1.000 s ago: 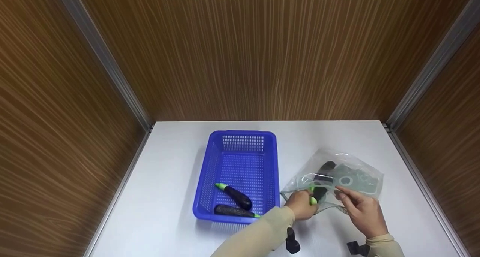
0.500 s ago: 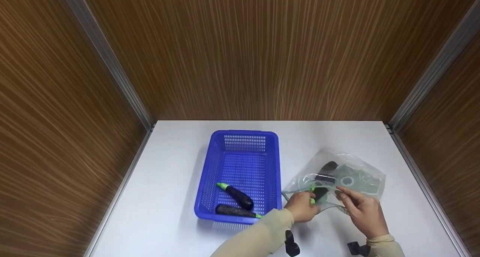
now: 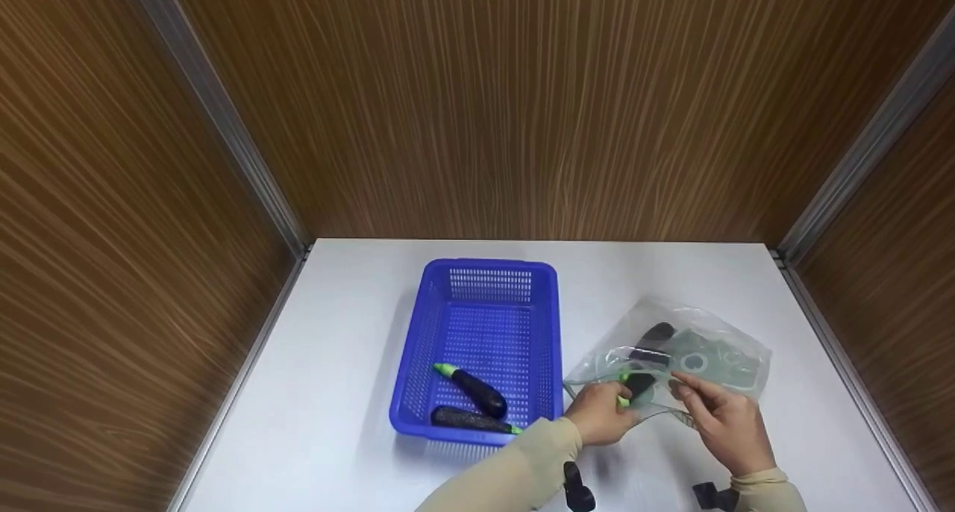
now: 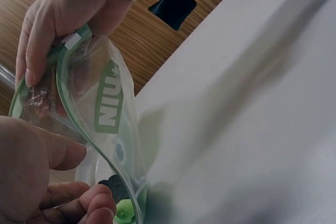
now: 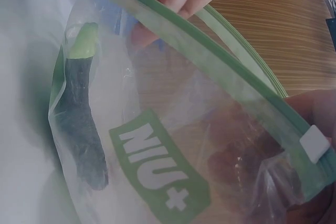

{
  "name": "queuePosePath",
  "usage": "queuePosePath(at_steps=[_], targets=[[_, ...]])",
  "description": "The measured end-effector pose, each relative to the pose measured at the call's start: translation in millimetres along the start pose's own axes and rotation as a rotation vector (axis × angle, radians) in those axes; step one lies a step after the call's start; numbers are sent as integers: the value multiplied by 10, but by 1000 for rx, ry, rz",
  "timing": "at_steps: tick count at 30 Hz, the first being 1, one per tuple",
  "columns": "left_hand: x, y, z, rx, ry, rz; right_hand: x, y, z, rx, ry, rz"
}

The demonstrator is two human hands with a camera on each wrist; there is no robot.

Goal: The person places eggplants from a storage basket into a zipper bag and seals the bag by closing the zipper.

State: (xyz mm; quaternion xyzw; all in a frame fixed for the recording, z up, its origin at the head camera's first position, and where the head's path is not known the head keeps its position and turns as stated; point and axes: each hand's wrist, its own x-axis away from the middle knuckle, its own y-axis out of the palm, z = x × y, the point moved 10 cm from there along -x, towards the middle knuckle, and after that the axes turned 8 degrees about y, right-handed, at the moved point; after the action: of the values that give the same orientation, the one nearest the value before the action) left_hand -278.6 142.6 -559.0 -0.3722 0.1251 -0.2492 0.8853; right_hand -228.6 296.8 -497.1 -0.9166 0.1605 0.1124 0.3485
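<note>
Nearest, at the front of the white table (image 3: 336,348), 2 hands are at the mouth of a clear zip bag (image 3: 735,366). The left hand (image 3: 600,415) is at the left part of that mouth, thumb apart from loosely curled fingers and nothing visible between them; whether it also touches the rim, I cannot tell. The right hand (image 3: 727,426) pinches the rim between thumb and fingers, and the white slider (image 5: 315,144) sits at its end of the zip.

Just past the left fingers lies the bagged eggplant (image 5: 84,119), its green end toward the mouth and its dark end deeper in. Seen from the head, its long axis slants from near left to far right, so the left hand is the nearer and faces it end-on, while the right hand is off to its side. (2 bits of green show by the left fingers; through the film I cannot tell if they are 1 stem or 2.)

Left of the bag, just beside its corner, the blue basket (image 3: 485,333) reaches farther back; a slanting eggplant (image 3: 481,394) and a crosswise eggplant (image 3: 466,419) lie at its near end. Farthest is the wood-grain wall (image 3: 522,124).
</note>
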Motion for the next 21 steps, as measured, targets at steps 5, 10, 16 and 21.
queuePosePath(at_steps=[5,10,16,21], targets=[[25,-49,44,-2,26,5,-2,-6,-11,4,-11,8],[57,-89,91,13,53,-2,-3,-24,-10,17,-16,17],[122,-125,109,81,45,-22,1,-38,-10,32,-20,14],[185,-201,153,153,55,-22,-1,-50,-14,42,-20,16]])
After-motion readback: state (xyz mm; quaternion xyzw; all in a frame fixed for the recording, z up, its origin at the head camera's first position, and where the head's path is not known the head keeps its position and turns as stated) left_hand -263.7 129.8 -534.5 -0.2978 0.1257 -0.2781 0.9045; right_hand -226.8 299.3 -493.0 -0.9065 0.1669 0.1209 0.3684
